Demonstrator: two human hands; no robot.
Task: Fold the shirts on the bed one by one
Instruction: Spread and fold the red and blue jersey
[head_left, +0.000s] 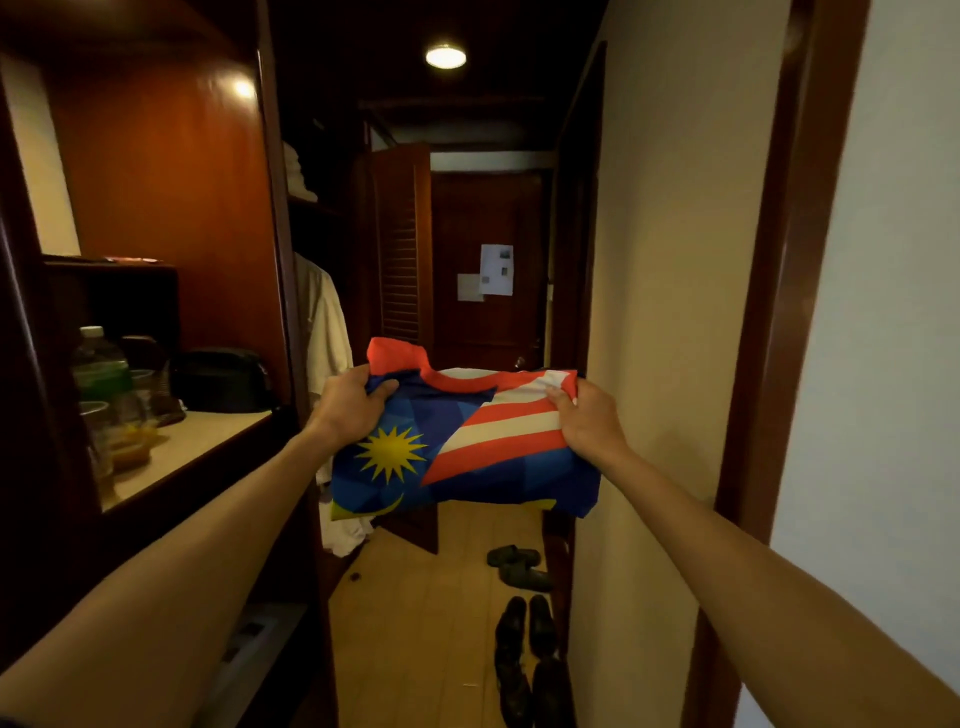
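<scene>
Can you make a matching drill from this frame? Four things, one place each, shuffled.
Things:
1. shirt
2. bottle
3. black shoes
4. ceiling lamp

Places:
A. on the floor, in the passage
B. held up between the left hand and right hand
C. overhead, lit
D. on the shelf at left

Pairs: 1-B, 2-D, 3-A, 4-C
</scene>
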